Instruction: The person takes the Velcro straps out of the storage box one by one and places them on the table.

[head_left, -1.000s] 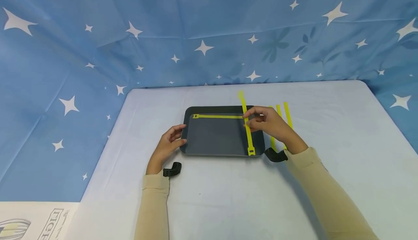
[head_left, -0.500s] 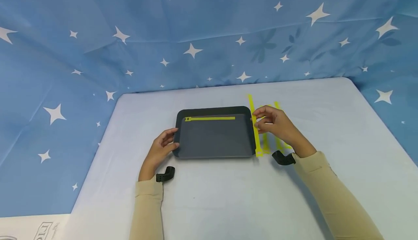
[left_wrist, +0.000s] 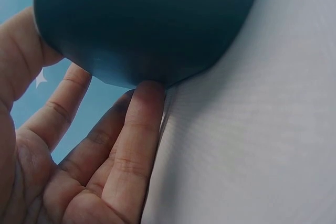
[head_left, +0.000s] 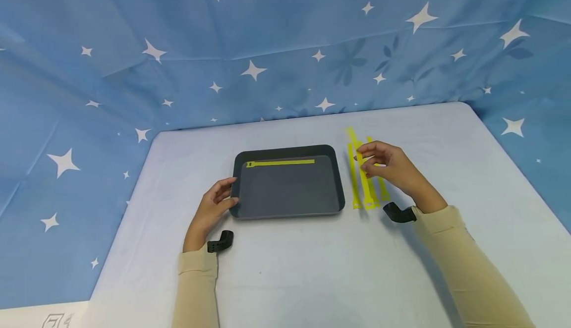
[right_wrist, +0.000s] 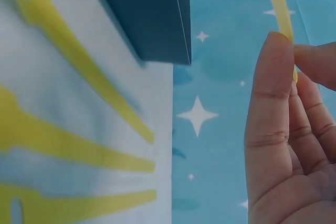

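The left hand [head_left: 214, 203] rests with straight, relaxed fingers against the near-left corner of the dark grey rectangular plastic tray [head_left: 339, 196] — a bracing touch rather than a grasp, likely to keep the tray from sliding on the pale blue-white tablecloth [head_left: 312, 268]; the left wrist view shows the fingertips [left_wrist: 144, 95] pressed to the rounded corner. One long yellow strap with a slotted end [head_left: 280, 163] lies flat inside the tray along its far wall, slotted end to the left. The right hand [head_left: 385, 167] is just right of the tray, thumb and forefinger pinching another thin yellow strap [right_wrist: 281, 3] near its far end, its slotted end trailing down toward the table. A few more yellow straps [head_left: 372, 194] lie side by side under and beside that hand, close enough that the held one could drag or tangle with them. Behind the table hangs a blue cloth backdrop printed with white stars [head_left: 285, 45]. Nothing stands between the right hand and the tray.
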Demonstrator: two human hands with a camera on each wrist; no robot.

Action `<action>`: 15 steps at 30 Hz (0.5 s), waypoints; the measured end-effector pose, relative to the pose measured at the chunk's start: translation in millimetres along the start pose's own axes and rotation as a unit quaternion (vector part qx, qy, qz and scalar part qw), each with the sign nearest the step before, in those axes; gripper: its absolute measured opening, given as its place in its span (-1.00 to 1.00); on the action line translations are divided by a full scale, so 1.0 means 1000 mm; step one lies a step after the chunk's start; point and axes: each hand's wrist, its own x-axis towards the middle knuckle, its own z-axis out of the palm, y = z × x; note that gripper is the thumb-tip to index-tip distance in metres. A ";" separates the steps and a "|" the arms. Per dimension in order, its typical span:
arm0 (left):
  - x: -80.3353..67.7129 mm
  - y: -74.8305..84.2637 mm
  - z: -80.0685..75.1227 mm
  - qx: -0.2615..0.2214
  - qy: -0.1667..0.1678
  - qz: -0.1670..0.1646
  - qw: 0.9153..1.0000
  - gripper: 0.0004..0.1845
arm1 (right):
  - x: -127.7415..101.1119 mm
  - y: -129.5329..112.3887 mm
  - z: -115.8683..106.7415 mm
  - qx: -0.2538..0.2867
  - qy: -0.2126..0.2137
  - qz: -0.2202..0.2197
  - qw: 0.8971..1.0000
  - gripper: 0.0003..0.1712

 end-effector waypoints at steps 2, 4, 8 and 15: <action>0.000 0.000 0.000 0.001 -0.001 0.001 1.000 -0.34 | -0.002 0.001 -0.004 0.001 0.004 0.003 1.000 -0.56; -0.001 -0.001 0.000 0.002 -0.001 0.001 1.000 -0.34 | -0.003 0.001 -0.007 -0.003 0.008 0.007 1.000 -0.54; -0.001 -0.001 0.000 0.003 -0.002 0.002 1.000 -0.35 | -0.005 0.005 -0.014 -0.014 0.015 0.017 1.000 -0.51; 0.000 -0.001 0.000 0.001 -0.005 0.002 1.000 -0.35 | -0.006 0.015 -0.027 -0.020 0.024 0.026 0.999 -0.49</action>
